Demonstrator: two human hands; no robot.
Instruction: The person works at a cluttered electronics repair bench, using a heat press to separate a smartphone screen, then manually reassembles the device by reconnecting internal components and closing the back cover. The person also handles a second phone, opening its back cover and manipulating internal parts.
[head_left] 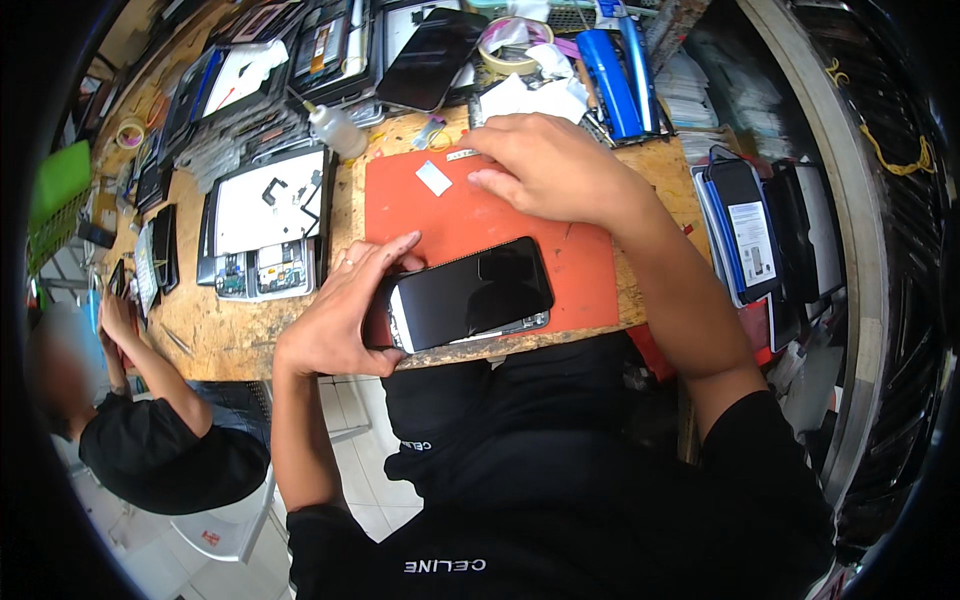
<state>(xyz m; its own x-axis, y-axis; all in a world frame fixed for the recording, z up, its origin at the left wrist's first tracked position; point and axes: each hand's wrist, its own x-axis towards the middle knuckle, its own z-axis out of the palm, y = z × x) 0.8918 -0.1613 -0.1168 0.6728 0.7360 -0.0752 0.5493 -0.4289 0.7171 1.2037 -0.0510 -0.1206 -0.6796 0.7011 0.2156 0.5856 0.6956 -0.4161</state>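
The black-screened phone (475, 295) lies on the orange mat (585, 275), at the near edge of the wooden counter (345, 200). The left hand (338, 302) grips its left end, with the thumb at the near corner and the fingers at the far side. The right hand (545, 165) is beyond the phone, apart from it; its thumb stands away from the bent fingers, and I cannot tell whether they touch the small silver strip (463, 155). A bottle (340, 135) with thin spout looks whitish; its content is unclear. A white panel (240, 232) carries small black pieces. The phone's screen faces upward; its long axis runs left to right, the right end slightly farther from the person.
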